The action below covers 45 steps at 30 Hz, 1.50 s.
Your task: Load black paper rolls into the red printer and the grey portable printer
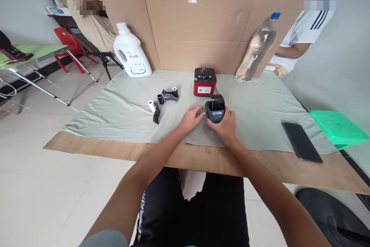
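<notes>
Right hand [227, 124]: curled round the black device [215, 116]'s right side.
Left hand [191, 119]: half-curled at its left side; cannot tell if gripping.
Table [115, 143]: device is behind the front edge's middle.
Slip risk: device might twist if one-handed grip loosens.
Casing [211, 109]: dark, rounded, glossy black piece [218, 102] on top.
</notes>
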### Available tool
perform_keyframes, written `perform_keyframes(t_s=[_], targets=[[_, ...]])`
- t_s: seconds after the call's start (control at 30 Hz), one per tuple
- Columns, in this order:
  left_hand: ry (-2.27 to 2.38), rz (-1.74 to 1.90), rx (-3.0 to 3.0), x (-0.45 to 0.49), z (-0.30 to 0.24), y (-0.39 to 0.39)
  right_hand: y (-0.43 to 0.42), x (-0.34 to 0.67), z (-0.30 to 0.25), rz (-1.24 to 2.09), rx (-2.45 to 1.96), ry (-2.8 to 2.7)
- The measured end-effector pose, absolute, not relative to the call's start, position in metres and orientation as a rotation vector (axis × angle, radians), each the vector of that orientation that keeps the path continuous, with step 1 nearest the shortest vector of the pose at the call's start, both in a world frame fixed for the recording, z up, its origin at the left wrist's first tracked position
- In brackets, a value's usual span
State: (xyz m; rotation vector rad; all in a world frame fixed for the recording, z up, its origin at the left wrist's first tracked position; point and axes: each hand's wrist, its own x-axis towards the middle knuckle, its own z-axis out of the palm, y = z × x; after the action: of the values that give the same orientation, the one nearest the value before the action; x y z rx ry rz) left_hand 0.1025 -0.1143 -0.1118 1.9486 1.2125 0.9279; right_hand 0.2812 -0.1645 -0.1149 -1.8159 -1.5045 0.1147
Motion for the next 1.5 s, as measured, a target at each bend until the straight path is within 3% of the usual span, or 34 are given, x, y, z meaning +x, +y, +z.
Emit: perform_keyframes(t_s=[0.67,1.5], targets=[[1.208,0.560,2.300,0.101,-0.113,-0.122,-0.169,0.285,-0.128,0.126,-1.865,-1.506],[1.258,0.606,2.247,0.103,-0.115,-0.111,-0.167,0.292,-0.116,0.314,-1.836,-1.502]])
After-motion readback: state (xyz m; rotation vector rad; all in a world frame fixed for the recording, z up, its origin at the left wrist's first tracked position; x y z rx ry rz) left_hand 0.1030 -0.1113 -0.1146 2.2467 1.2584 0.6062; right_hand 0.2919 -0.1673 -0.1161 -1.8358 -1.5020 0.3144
